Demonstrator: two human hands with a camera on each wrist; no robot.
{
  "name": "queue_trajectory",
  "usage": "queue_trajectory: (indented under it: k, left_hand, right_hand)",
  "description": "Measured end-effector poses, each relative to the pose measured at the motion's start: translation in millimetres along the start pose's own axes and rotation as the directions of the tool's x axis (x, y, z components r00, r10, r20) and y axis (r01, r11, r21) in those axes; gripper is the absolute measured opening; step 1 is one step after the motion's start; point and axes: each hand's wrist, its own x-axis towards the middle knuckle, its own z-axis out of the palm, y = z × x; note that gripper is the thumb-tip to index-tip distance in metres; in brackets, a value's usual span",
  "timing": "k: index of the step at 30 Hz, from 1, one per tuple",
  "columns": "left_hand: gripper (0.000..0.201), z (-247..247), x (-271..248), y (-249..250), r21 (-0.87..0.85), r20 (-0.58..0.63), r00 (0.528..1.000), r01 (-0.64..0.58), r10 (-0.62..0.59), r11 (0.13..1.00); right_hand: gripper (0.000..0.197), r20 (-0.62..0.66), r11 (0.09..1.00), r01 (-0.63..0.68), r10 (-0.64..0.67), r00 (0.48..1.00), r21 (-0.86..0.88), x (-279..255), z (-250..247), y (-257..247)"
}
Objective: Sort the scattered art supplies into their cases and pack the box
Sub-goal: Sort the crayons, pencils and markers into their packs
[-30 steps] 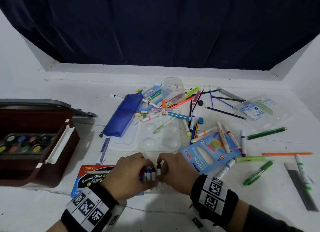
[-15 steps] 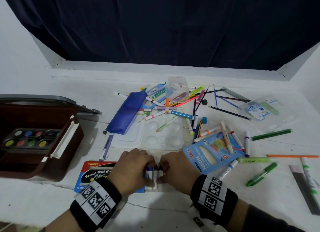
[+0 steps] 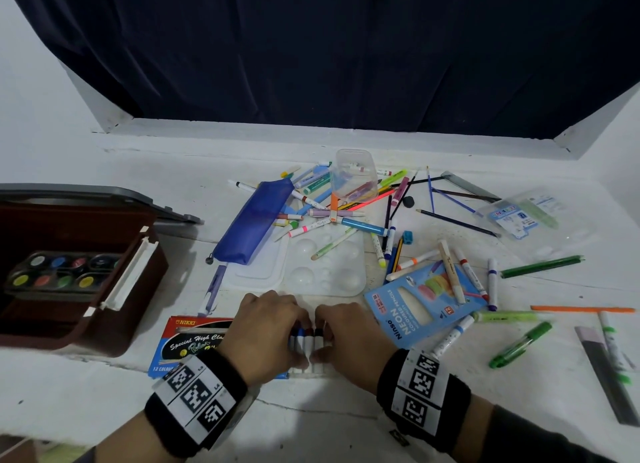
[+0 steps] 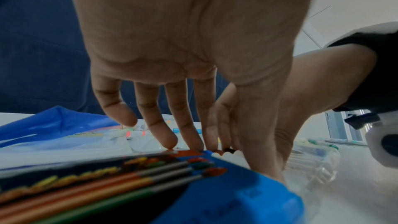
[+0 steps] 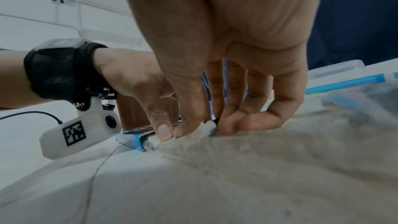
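A row of several white markers (image 3: 308, 343) with blue, red and dark caps lies near the table's front edge, beside a red and blue Nikki pencil box (image 3: 187, 345). My left hand (image 3: 273, 327) pinches the row lengthwise, fingertips on the caps (image 4: 228, 151) and thumb at the near ends. My right hand (image 3: 349, 334) grips the row from the right side, thumb and curled fingers around the outer marker (image 5: 210, 126). The Nikki box (image 4: 129, 185) lies under my left palm. The hands hide most of the markers.
An open brown case (image 3: 114, 324) with a paint-pan set stands at the left. Behind the hands lie a white palette (image 3: 325, 265), a blue pouch (image 3: 256, 216), a clear tub (image 3: 353, 171) and many loose markers. A Neon pencil box (image 3: 422, 300) and green pens (image 3: 519, 345) lie at the right.
Both hands have stayed on the markers, closing them into a tighter, flatter row. Nothing else on the table has moved.
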Motion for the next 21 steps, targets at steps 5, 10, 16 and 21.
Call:
queue_trajectory:
  k: [5, 10, 16, 21]
  left_hand:
    - [0.049, -0.4, -0.1, 1.4, -0.003, -0.007, 1.000, 0.009, -0.009, 1.000]
    - [0.048, 0.7, 0.0, 0.8, -0.033, 0.004, 1.000, 0.017, -0.017, 0.999]
    - [0.048, 0.6, -1.1, 0.0, -0.079, 0.023, 0.999, 0.025, -0.023, 0.997]
    - [0.046, 1.6, -1.9, 1.5, -0.098, 0.024, 0.999, 0.048, -0.046, 0.994]
  right_hand:
    - [0.027, -0.024, 0.993, 0.027, -0.025, 0.999, 0.111, -8.0, -9.4, 4.8]
    - [0.008, -0.270, 0.993, 0.019, 0.012, 0.963, 0.112, -10.5, -50.8, 30.6]
    - [0.018, -0.161, 0.954, -0.145, 0.104, 0.981, -0.263, 8.1, -97.2, 87.3]
    - [0.039, 0.007, 0.902, -0.127, 0.143, 0.990, -0.413, 16.8, -94.0, 102.5]
